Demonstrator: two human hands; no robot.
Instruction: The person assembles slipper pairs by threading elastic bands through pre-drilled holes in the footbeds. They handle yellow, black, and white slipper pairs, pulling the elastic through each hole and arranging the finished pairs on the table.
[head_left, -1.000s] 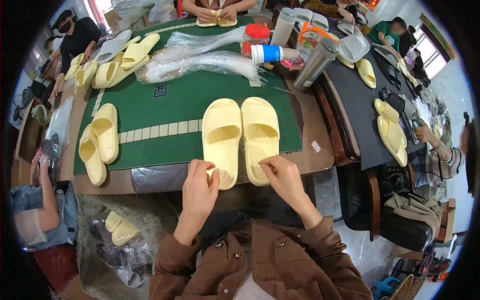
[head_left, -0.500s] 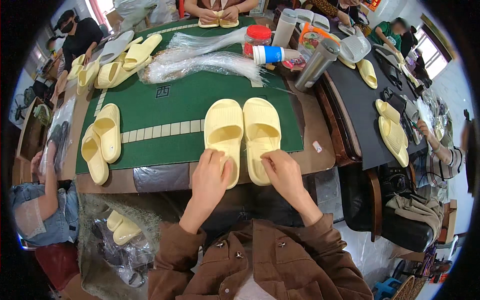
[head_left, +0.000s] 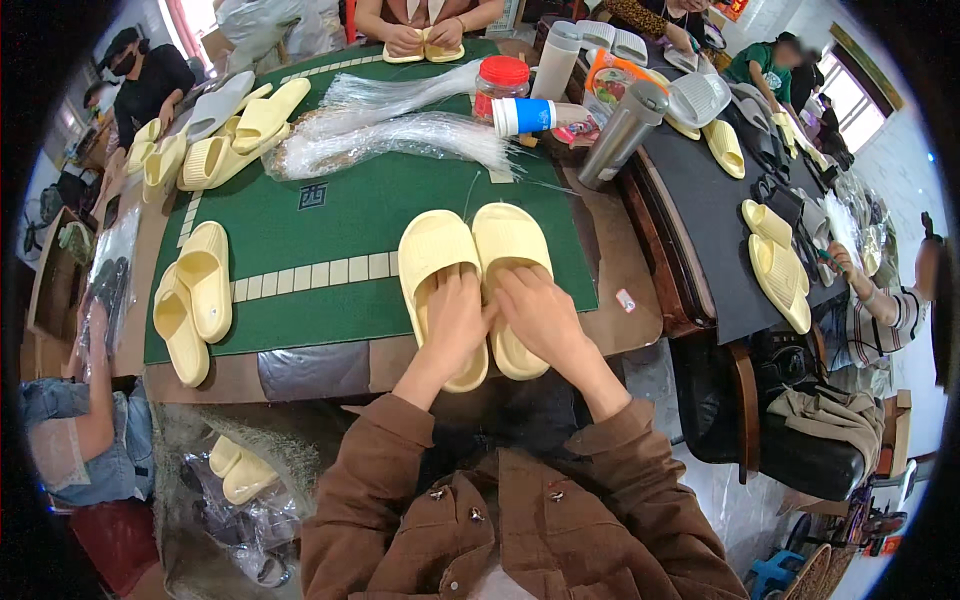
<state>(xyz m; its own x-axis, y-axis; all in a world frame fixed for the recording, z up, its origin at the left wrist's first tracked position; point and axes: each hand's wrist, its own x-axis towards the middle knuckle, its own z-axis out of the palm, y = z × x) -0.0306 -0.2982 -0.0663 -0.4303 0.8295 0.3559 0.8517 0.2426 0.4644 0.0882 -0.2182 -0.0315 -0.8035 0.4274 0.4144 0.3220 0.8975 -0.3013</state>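
Observation:
A pair of pale yellow slide slippers lies side by side at the near edge of the green mat, toes pointing away from me. My left hand (head_left: 455, 318) reaches into the left slipper (head_left: 436, 240), its fingertips hidden under the strap. My right hand (head_left: 538, 318) is curled into the opening of the right slipper (head_left: 512, 236), fingers partly hidden. Between the slippers, the two hands come close together along the inner edges. A thin clear plastic strand (head_left: 472, 192) rises above the gap at the toes.
Another yellow pair (head_left: 192, 300) lies left on the green mat (head_left: 370, 215). Bundles of clear strands (head_left: 390, 140) lie farther back. A red-lidded jar (head_left: 502, 82), a paper cup (head_left: 523, 116) and a steel tumbler (head_left: 625, 135) stand or lie at the right. Other people handle slippers around the tables.
Both hands have moved forward from the slippers' heel area into the openings and closer together. The thin strand now shows above the toes. The view has shifted slightly.

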